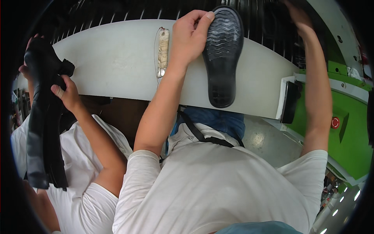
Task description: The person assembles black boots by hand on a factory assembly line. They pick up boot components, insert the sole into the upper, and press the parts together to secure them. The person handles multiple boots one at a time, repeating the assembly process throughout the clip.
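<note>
A black shoe sole (223, 58) hangs over the pale worktop with its wavy tread facing me. My left hand (191, 37) pinches it near its upper left edge, thumb on the tread side. At the far right my right hand (299, 15) reaches over the dark slatted surface, smeared by motion. Dark shapes lie around its fingers, and I cannot make out whether it holds anything. Left of my left forearm lies a slim tool (163, 48) wrapped in off-white tape, with a thin wire alongside.
A pale worktop (105, 54) curves across in front of me, the dark slatted surface (263, 19) beyond it. At left, a person in white handles a black boot (37, 97). A green machine panel (350, 128) with a red button (335, 122) stands at right.
</note>
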### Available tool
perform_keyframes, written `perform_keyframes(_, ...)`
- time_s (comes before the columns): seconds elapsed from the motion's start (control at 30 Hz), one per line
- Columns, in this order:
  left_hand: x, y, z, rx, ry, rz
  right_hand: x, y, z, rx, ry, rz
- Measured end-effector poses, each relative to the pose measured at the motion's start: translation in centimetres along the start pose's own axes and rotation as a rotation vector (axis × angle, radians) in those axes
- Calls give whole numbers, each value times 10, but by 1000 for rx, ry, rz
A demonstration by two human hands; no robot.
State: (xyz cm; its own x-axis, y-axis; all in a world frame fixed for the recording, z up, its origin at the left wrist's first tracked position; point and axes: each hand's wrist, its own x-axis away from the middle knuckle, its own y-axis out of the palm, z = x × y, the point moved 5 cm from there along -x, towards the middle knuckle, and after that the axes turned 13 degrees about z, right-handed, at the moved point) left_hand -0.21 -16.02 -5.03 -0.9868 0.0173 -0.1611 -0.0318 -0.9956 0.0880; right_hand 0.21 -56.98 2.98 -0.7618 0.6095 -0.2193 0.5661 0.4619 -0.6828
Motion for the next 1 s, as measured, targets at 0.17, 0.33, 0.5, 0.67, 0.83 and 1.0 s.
perform_keyframes(0.17, -17, -27, -10, -314, 19, -70, 48, -13, -9, -399, 119, 80)
perform_keyframes(0.33, -16, -42, 4, -806, 181, -96, 99, -52, -34, -545, 187, 86)
perform_keyframes(0.5, 23, 1, 40, -588, 641, -237, 134, -90, -58, -712, -30, 260)
perform_keyframes(0.67, 69, 49, 106, -309, 733, -393, 161, -140, -87, -939, -11, 47)
perform_keyframes(0.83, 120, 63, 169, -130, 797, -468, 212, -151, -95, -1183, -14, -344)
perform_keyframes(1.0, 147, 73, 168, -77, 766, -549, 236, -132, -99, -936, 68, -299)
